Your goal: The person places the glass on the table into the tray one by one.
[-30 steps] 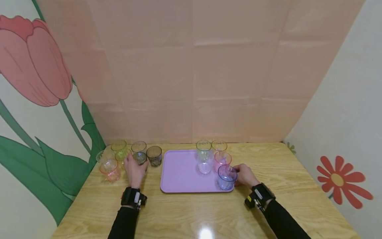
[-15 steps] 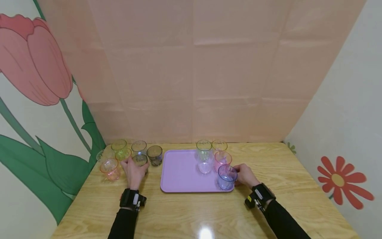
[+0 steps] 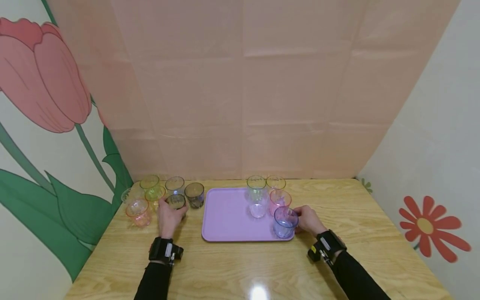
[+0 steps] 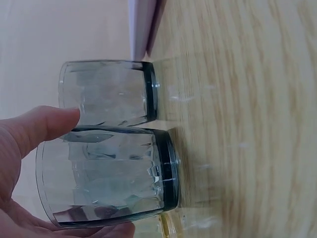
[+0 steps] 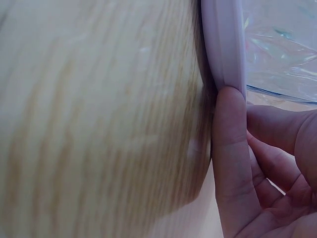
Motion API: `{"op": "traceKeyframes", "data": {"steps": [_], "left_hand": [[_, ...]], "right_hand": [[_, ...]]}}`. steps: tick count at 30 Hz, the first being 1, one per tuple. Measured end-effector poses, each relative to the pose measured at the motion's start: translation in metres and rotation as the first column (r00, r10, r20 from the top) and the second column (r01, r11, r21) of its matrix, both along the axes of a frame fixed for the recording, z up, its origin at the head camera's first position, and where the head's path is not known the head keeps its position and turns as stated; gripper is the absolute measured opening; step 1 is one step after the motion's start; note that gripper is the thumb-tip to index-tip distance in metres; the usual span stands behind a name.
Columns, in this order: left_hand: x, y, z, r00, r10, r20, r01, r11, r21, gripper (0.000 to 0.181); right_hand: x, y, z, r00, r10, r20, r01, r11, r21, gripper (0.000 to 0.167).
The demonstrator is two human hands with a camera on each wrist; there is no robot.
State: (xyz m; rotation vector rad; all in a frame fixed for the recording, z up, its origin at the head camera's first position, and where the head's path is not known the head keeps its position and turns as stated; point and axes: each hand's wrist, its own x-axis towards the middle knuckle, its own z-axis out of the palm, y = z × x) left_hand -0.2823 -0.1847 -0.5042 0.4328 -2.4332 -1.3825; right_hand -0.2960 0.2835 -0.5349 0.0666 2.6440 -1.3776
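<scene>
My left hand [image 3: 169,218] grips a grey-tinted glass tumbler [image 3: 176,203]. In the left wrist view, the thumb lies on one side of this tumbler [image 4: 109,173] and fingers on the other. Just beyond stands a second grey tumbler [image 4: 106,91]. My right hand [image 3: 308,220] is at the front right corner of the lilac tray [image 3: 225,225]. In the right wrist view it pinches the tray rim [image 5: 225,44], one digit outside and another reaching inside. A blue-tinted tumbler [image 3: 285,227] stands close by, with a narrow gap visible beside that hand.
Behind the blue tumbler on the tray's right side stand a pink tumbler [image 3: 280,199], a clear one [image 3: 257,210] and others. Left of the tray are an orange tumbler [image 3: 138,214], a yellow one [image 3: 154,193] and several more. A beige sheet [image 3: 240,104] rises behind the table.
My left hand's fingers and wrist have shifted slightly around the grey tumbler, which stays in nearly the same place. The right hand, tray and blue tumbler have not visibly moved.
</scene>
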Motion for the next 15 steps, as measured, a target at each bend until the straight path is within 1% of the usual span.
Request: {"op": "traceKeyframes", "data": {"steps": [3,4,10,12,15], "left_hand": [[0.0008,0.0016,-0.0001,1.0,-0.002,0.008,0.002,1.0,0.024,0.084],[0.001,0.0023,-0.0002,1.0,-0.001,0.002,0.001,1.0,0.031,0.084],[0.002,0.0064,-0.0001,0.997,0.009,-0.075,-0.005,0.999,0.052,0.083],[0.0021,0.0072,0.0011,0.996,0.013,-0.089,-0.009,0.999,0.052,0.083],[0.0023,0.0089,0.004,0.995,0.028,-0.095,-0.023,0.998,0.057,0.084]], "right_hand": [[0.0007,-0.0005,0.0004,1.0,-0.01,0.005,0.01,1.0,0.001,0.019],[0.0009,-0.0007,0.0004,1.0,-0.011,0.004,0.011,1.0,0.001,0.019],[0.0016,-0.0014,-0.0001,1.0,0.0,-0.009,0.0,1.0,-0.001,0.018],[0.0012,-0.0012,-0.0002,1.0,-0.003,-0.007,0.003,1.0,-0.001,0.017],[0.0009,-0.0011,0.0006,1.0,-0.004,0.0,0.004,1.0,0.001,0.018]]}}
